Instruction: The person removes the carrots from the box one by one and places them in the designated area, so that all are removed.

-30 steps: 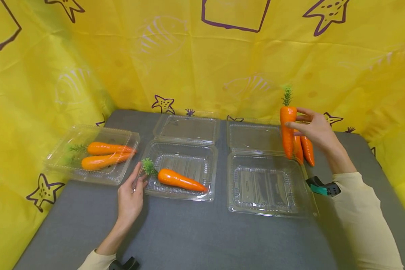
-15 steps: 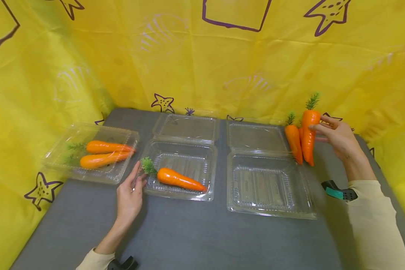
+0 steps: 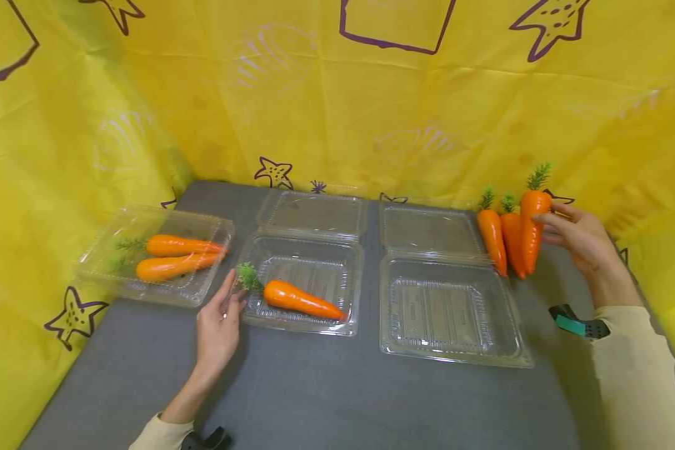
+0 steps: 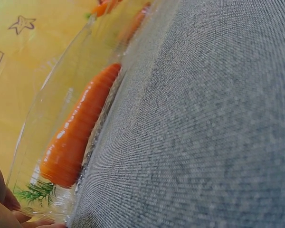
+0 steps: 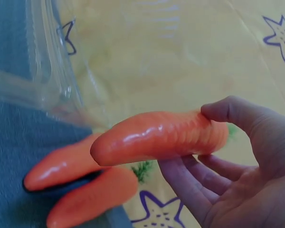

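My right hand (image 3: 582, 240) holds a glossy orange carrot (image 3: 532, 234) between thumb and fingers, its green top up and its tip low at the table. Beside it, two more carrots lean at the yellow cloth, one a slim carrot (image 3: 490, 234), the other a carrot (image 3: 513, 240) partly behind the held one. My left hand (image 3: 218, 325) touches the left edge of the middle clear clamshell container (image 3: 304, 330) with fairly straight fingers. Inside that container lies one carrot (image 3: 300, 301), its leafy top toward this hand; the left wrist view shows fingertips at the container's corner.
On the left, a closed clear container (image 3: 199, 294) has two carrots in it. An open clear container (image 3: 455, 357) stands right of the middle one, its lid (image 3: 427, 228) folded back. Yellow printed cloth (image 3: 337, 125) walls the grey table (image 3: 337, 394) at the back and sides.
My right hand has moved right and slightly down with the carrot, from in front of the other two to their right side. The left hand stays at the middle container.
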The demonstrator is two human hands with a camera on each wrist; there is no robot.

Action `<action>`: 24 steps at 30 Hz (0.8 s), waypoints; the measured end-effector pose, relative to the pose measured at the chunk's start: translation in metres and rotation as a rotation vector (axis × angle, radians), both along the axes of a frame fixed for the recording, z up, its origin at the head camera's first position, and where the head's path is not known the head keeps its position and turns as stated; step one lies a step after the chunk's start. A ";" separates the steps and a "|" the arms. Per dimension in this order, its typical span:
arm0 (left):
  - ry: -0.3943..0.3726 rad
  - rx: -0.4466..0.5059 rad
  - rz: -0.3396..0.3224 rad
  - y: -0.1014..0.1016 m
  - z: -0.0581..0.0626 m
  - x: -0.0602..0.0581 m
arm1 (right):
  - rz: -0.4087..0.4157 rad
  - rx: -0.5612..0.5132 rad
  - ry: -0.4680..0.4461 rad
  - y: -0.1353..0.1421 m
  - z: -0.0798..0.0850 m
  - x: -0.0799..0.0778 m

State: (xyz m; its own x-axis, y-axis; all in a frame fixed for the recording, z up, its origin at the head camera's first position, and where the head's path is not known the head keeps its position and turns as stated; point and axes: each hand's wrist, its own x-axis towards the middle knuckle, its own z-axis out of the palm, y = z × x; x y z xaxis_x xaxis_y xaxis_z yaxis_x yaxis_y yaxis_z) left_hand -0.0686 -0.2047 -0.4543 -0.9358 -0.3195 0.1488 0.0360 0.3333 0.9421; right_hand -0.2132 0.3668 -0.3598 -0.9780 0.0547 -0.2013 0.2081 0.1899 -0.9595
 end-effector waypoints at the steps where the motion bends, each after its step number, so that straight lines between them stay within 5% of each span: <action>1: 0.000 0.004 -0.001 0.000 0.000 0.000 | -0.003 0.002 0.001 0.002 -0.001 -0.001; 12: 0.019 -0.004 -0.003 0.000 0.001 0.001 | -0.035 -0.144 -0.056 0.026 -0.012 -0.010; 21: 0.019 -0.006 -0.007 0.001 0.001 0.002 | -0.017 -0.035 -0.140 0.039 -0.028 -0.019; 24: 0.017 -0.004 -0.006 0.001 0.001 0.002 | 0.013 0.079 -0.157 0.043 -0.034 -0.022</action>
